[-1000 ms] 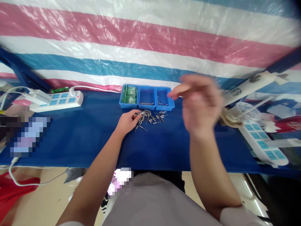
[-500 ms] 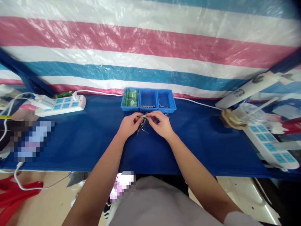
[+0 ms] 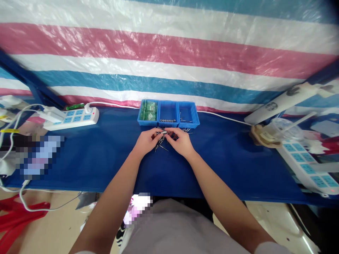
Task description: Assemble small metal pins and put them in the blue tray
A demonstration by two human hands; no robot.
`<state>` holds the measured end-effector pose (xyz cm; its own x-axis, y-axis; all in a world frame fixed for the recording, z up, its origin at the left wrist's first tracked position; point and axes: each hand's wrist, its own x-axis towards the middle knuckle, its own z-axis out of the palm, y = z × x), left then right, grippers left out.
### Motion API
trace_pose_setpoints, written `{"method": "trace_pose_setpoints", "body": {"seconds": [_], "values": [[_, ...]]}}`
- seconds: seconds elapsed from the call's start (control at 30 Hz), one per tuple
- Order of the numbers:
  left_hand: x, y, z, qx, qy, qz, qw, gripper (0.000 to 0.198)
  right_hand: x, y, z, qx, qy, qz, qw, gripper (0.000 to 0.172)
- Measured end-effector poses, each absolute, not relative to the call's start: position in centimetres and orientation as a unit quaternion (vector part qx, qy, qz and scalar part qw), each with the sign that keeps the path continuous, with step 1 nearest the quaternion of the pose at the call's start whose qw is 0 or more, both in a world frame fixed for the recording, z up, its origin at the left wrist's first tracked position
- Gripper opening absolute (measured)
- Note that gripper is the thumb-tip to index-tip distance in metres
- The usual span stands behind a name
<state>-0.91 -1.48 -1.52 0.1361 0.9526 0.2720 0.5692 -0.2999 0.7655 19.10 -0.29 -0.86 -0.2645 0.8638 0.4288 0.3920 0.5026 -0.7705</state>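
Observation:
My left hand (image 3: 146,140) and my right hand (image 3: 179,141) meet over a small pile of thin metal pins (image 3: 160,144) on the blue table cloth (image 3: 106,155). Both hands are pinched together on one small grey metal part (image 3: 164,132) held between their fingertips. Just behind the hands stand three joined blue bins (image 3: 168,114): the left one holds green parts (image 3: 148,108), the middle one a row of small grey pieces (image 3: 166,120), the right one a few pins (image 3: 185,118).
A white power strip (image 3: 71,117) with a plugged cable lies at the back left. Another power strip (image 3: 307,164), a clear plastic cup (image 3: 280,128) and a white lamp arm (image 3: 280,102) sit at the right. A striped tarpaulin (image 3: 169,53) hangs behind the table.
My right hand came down from in front of the camera to the pin pile and joined my left hand on a small part. Since half a second ago the hands have barely moved.

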Motion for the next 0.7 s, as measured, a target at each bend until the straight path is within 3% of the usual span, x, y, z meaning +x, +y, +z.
{"method": "trace_pose_setpoints", "body": {"seconds": [0.7], "values": [[-0.81,-1.56,-1.5,0.701,0.515,0.416,0.264,0.032,18.93,-0.47,-1.01,-0.44,-0.73,0.29,0.434,0.023]]}}
